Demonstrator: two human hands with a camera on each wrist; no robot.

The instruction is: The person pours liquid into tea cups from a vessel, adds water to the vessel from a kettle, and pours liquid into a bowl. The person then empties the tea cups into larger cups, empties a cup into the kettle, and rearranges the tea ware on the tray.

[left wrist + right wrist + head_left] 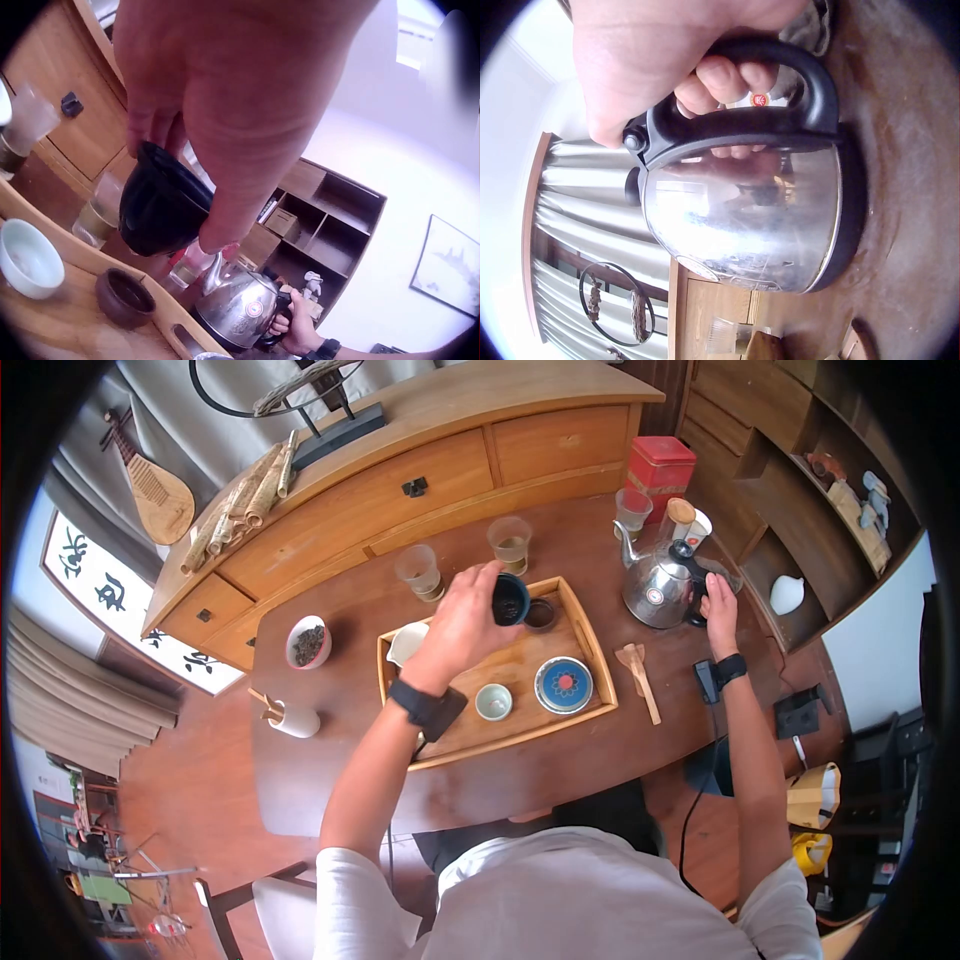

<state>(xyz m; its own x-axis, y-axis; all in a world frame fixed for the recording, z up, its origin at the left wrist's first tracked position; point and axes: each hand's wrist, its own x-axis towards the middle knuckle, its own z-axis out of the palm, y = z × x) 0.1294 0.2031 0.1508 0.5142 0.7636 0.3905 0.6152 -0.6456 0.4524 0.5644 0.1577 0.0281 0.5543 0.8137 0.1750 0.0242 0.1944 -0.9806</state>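
In the head view my left hand point(468, 622) holds a dark cup point(510, 600) above the back of the wooden tray point(400, 760). The left wrist view shows the black cup point(163, 202) tilted between the fingers and thumb of my left hand point(225, 90). My right hand point(720, 615) grips the black handle of the steel kettle point(655, 588) at the right of the table. In the right wrist view the fingers of my right hand point(675, 60) curl round the handle of the kettle point(742, 217). On the tray are a small brown cup point(126, 298) and a pale green cup point(493, 702).
A blue lidded bowl point(563, 685) and white pitcher point(408, 644) are on the tray. Glasses point(510, 540) stand behind it. Wooden tools point(640, 680) lie to its right, a red tin point(660, 472) stands behind the kettle, and a bowl of leaves point(309, 643) is at left.
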